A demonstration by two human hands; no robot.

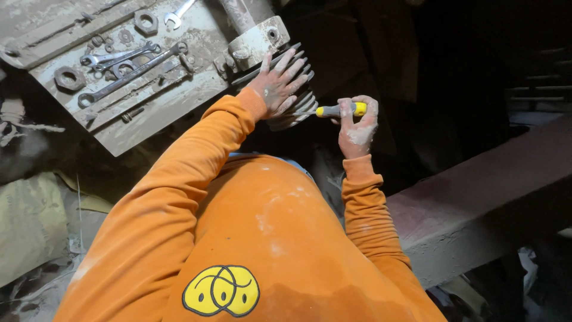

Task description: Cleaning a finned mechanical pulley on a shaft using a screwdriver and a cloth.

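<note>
Screwdriver (341, 110) gripped in right hand (357, 126) | left hand (279, 83) flat on finned cylinder (301, 104)

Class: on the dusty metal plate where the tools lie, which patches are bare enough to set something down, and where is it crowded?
Bare: the dusty plate's lower strip, below the long wrench. Crowded: its upper middle, with spanners and nuts. The left hand covers the ribbed part.

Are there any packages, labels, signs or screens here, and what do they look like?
No packages, signs or screens show.
Emblem: on the front of the orange top, bottom centre; yellow overlapping rounds outlined in black, with dark dots.
</note>
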